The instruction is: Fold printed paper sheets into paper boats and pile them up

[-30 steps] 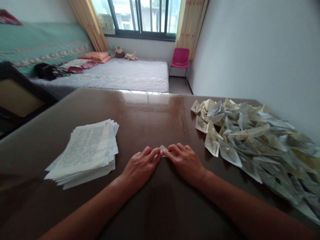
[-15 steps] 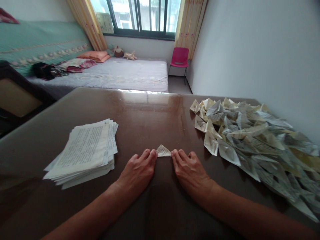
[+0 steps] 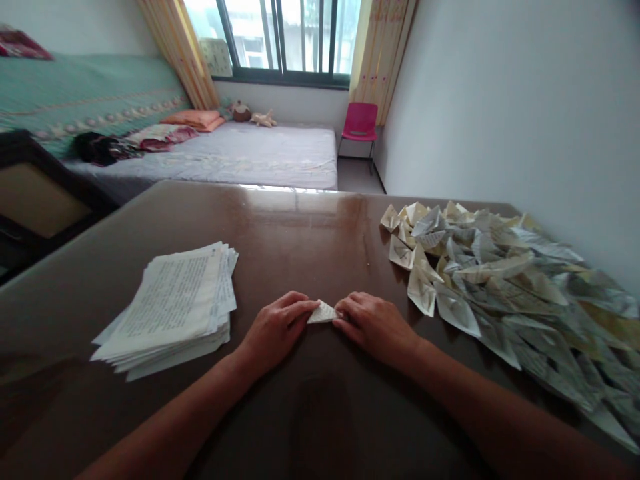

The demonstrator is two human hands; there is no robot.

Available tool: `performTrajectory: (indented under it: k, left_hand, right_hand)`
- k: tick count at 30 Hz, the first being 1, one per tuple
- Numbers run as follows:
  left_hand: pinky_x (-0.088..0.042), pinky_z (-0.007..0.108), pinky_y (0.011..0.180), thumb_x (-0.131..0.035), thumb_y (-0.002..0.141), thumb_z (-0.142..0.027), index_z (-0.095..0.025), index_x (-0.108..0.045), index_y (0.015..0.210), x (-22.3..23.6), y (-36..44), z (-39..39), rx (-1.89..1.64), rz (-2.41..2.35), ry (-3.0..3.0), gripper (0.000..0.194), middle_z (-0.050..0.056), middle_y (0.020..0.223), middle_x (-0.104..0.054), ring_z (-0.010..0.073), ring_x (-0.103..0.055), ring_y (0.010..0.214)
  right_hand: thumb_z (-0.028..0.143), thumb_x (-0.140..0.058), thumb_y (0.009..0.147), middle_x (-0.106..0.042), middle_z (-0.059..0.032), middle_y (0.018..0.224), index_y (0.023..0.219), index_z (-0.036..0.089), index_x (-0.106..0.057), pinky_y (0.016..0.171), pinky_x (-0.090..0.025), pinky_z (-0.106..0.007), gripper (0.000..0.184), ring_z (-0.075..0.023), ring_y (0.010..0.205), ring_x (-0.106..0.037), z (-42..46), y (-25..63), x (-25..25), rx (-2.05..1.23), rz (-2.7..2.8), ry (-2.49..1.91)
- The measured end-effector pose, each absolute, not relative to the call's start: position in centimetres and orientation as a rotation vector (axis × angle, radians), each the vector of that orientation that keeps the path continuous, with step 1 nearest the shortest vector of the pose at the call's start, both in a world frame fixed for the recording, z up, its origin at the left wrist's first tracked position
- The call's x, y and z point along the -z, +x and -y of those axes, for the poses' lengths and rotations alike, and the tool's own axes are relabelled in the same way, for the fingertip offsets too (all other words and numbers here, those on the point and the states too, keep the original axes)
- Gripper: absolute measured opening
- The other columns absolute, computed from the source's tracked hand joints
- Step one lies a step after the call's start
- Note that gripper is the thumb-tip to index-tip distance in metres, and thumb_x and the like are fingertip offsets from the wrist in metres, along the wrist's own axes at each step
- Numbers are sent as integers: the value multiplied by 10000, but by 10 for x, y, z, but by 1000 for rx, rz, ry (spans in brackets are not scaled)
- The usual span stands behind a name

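A small folded paper triangle (image 3: pixel 323 313), printed with text, lies on the brown table between my hands, its point toward the far side. My left hand (image 3: pixel 283 327) is closed on its left corner, the index finger reaching along the sloping edge. At the right corner my right hand (image 3: pixel 373 325) grips the paper, thumb at the near edge and fingers bent over it. Those fingers hide the right end of the triangle.
To the left lies a stack of printed sheets (image 3: pixel 170 300). A large heap of folded paper boats (image 3: pixel 505 280) covers the table's right side along the wall. Beyond the glossy table (image 3: pixel 295 247) stand a bed (image 3: pixel 280 150) and a pink chair (image 3: pixel 361 122).
My fingers have gone from pressing flat at the triangle's two corners to pinching it. My right hand has moved inward over the right corner. The view has tilted up slightly.
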State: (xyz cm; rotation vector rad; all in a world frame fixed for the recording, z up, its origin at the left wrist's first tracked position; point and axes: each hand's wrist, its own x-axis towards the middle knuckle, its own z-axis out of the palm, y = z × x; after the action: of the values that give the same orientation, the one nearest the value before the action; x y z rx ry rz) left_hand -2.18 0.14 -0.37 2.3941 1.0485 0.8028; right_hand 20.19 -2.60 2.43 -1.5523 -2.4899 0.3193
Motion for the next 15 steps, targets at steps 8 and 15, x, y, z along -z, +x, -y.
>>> performTrajectory:
  k: [8, 15]
  left_hand:
    - [-524, 250, 774, -470, 933, -212, -195, -679, 1075, -1, -12, 2, -906, -965, 2048, 254, 59, 988, -670, 135, -639, 875]
    - [-537, 268, 778, -487, 902, -195, -166, -597, 1163, -7, -12, 6, -901, -984, 1815, 284, 66, 1006, -692, 153, -651, 894]
  right_hand:
    - [289, -546, 902, -593, -67, 1094, 1297, 219, -495, 747, -489, -261, 404, -124, 790, -600, 22, 201, -8, -605, 2294, -1239]
    - [218, -601, 833, -545, -71, 1145, 1282, 217, -502, 628, -494, -218, 460, -75, 669, -561, 20, 200, -6, -830, 2155, -1077]
